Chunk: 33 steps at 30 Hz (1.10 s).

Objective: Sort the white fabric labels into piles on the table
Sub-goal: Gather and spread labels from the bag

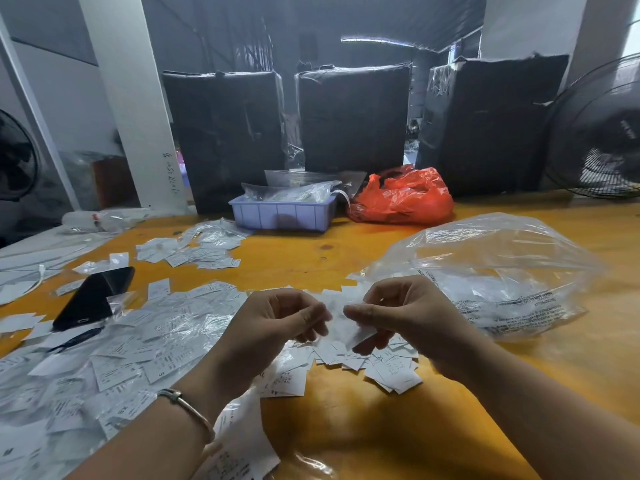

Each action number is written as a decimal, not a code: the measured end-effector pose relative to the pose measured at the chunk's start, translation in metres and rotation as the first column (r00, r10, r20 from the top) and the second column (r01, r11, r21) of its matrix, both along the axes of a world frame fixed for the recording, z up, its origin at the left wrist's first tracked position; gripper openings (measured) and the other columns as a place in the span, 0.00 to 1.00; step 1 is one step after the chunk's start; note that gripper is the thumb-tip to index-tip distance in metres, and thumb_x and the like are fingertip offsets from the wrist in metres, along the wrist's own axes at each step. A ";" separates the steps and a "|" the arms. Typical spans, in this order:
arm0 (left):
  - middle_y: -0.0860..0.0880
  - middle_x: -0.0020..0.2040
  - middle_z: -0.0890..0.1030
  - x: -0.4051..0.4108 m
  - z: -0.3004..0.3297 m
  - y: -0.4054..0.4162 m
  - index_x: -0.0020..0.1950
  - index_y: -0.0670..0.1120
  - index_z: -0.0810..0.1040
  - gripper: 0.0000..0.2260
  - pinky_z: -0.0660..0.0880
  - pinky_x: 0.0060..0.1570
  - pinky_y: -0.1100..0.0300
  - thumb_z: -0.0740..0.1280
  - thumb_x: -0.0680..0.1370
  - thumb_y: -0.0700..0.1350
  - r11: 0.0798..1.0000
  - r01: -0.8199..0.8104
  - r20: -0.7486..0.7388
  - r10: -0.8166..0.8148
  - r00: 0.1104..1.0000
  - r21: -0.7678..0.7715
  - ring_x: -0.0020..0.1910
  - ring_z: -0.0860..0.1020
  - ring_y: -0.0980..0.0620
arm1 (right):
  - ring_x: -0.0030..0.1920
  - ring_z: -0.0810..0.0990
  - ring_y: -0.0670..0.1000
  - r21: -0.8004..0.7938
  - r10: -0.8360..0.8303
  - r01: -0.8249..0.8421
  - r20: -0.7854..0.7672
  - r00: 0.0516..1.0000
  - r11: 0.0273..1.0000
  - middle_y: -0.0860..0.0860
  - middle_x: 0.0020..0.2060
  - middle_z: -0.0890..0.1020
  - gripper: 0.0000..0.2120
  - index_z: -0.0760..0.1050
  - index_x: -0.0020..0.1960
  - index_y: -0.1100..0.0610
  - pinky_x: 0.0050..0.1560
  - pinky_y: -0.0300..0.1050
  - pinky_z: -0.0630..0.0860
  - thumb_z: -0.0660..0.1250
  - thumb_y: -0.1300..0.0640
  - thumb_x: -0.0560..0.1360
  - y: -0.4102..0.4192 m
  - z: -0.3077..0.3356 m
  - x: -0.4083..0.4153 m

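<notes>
Leftward, black phone [92, 296] lies on yellow worktop [363, 427] among loose white labels [131, 355], many in clear sleeves. Left hand [277, 323], bracelet [188, 408] on wrist, fingers curled, pinches white label [341, 323] held above small label pile [374, 365]. Right hand [401, 313] pinches same label from other side. Behind: blue tray [282, 213], red bag [401, 197]. Far right, big clear plastic bag [495, 268] lies on worktop.
</notes>
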<state>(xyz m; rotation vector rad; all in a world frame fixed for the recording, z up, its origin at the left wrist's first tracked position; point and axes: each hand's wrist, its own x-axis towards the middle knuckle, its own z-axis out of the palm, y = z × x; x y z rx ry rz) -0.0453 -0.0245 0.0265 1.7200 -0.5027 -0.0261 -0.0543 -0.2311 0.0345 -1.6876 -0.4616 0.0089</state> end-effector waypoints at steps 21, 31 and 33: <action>0.50 0.36 0.84 0.000 -0.005 0.000 0.38 0.46 0.83 0.03 0.76 0.38 0.66 0.76 0.70 0.41 0.937 0.026 0.096 -0.063 0.993 0.347 0.36 0.80 0.57 | 0.34 0.84 0.53 -0.315 -0.019 0.079 0.191 0.981 0.946 0.56 0.32 0.84 0.04 0.81 0.40 0.64 0.40 0.51 0.79 0.72 0.63 0.72 -0.004 -0.001 0.004; 0.43 0.35 0.85 0.000 -0.003 -0.002 0.42 0.37 0.83 0.03 0.77 0.34 0.59 0.72 0.73 0.37 0.977 -0.014 0.143 -0.017 0.990 0.214 0.34 0.83 0.48 | 0.35 0.85 0.49 -0.224 -0.117 0.204 0.347 0.930 0.953 0.54 0.33 0.85 0.09 0.80 0.40 0.64 0.41 0.49 0.82 0.78 0.63 0.63 -0.016 0.008 0.002; 0.43 0.36 0.85 -0.001 -0.001 -0.001 0.42 0.38 0.83 0.04 0.78 0.34 0.59 0.73 0.71 0.39 0.986 -0.026 0.142 0.003 0.990 0.163 0.34 0.84 0.46 | 0.36 0.85 0.51 -0.145 -0.209 0.267 0.326 0.922 0.953 0.55 0.35 0.85 0.12 0.79 0.48 0.63 0.41 0.48 0.82 0.76 0.68 0.65 -0.019 0.010 0.004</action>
